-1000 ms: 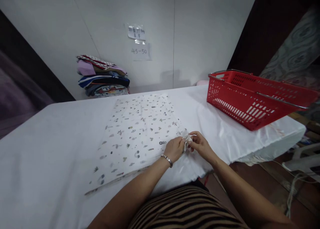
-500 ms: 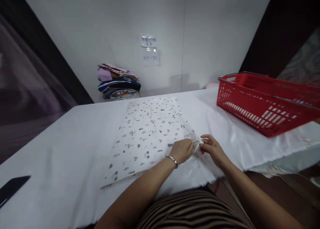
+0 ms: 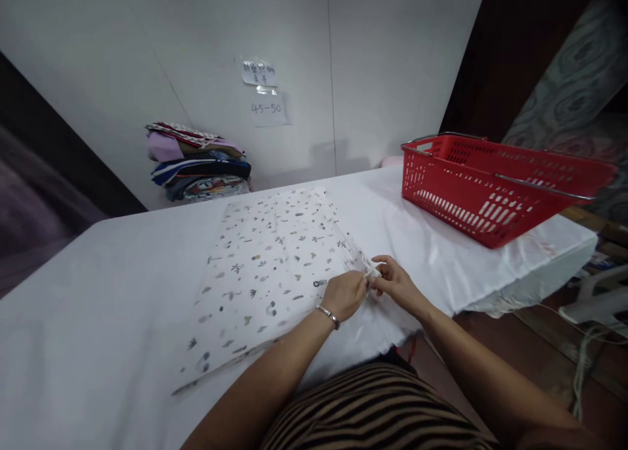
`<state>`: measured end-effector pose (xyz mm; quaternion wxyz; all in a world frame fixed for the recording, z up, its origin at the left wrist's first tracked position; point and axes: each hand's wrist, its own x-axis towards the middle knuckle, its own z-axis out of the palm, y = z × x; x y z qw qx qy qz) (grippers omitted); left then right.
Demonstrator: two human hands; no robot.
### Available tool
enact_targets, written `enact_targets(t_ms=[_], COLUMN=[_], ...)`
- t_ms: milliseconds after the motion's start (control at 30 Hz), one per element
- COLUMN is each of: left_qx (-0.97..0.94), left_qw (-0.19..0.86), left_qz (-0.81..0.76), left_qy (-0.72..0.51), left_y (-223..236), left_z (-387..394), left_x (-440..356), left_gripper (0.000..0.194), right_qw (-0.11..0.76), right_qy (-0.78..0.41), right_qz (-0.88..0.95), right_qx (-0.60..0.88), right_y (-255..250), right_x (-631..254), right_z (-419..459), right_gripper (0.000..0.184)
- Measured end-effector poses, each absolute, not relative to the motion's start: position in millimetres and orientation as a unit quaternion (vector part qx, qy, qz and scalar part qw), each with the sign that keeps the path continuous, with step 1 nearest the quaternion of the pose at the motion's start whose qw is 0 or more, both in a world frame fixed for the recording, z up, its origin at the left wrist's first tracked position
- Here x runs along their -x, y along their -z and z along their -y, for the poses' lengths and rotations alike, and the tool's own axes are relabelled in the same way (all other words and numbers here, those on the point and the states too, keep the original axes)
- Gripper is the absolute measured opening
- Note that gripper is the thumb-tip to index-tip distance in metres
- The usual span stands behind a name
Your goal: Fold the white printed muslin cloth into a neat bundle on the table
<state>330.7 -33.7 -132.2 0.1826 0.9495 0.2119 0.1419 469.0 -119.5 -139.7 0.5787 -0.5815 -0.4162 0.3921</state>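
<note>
A white cloth printed with small dark motifs (image 3: 267,267) lies flat on the white-covered table (image 3: 98,293). At its near right corner my left hand (image 3: 346,294), a bracelet on the wrist, and my right hand (image 3: 397,284) meet. Both pinch a small bunched bit of that corner (image 3: 369,270) between fingers and thumbs. The hands almost touch each other. The cloth's remaining length stretches away toward the wall, smooth and spread.
A red plastic basket (image 3: 490,188) with metal handles stands at the table's right end. A stack of folded clothes (image 3: 199,162) sits against the back wall, under paper notes (image 3: 265,97). The table's near right edge drops to a brown floor with cables.
The hands stay pinched together on the cloth's corner, with only small finger shifts. The camera swung left, then back right.
</note>
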Motion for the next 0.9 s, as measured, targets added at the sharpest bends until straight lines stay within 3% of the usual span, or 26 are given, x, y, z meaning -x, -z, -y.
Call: enact_targets(t_ms=[200, 333, 433, 567, 900], left_qx=[-0.919, -0.920, -0.945, -0.958, -0.917], left_qw=[0.212, 0.180, 0.123, 0.093, 0.222], left_qz=[-0.258, -0.231, -0.206, -0.213, -0.260], left_qy=[-0.209, -0.260, -0.223, -0.166, -0.206], left_y=[129.0, 125.7, 126.0, 126.6, 123.8], left_z=[28.4, 26.9, 31.6, 40.5, 43.9], left_x=[-327.7, -327.2, -330.2, -334.2, -334.5], left_gripper=[0.033, 0.019, 0.025, 0.017, 0.016], right_qw=[0.611, 0.619, 0.621, 0.617, 0.599], right_qy=[-0.409, -0.407, -0.404, -0.395, -0.385], right_qz=[0.375, 0.359, 0.361, 0.368, 0.406], right_qx=[0.565, 0.568, 0.566, 0.572, 0.573], right_y=[141.2, 141.1, 140.9, 141.9, 135.8], right_x=[-471.2, -471.4, -470.3, -468.9, -469.6], right_z=[120.4, 122.4, 123.1, 122.7, 126.5], right_gripper=[0.041, 0.042, 0.041, 0.040, 0.039])
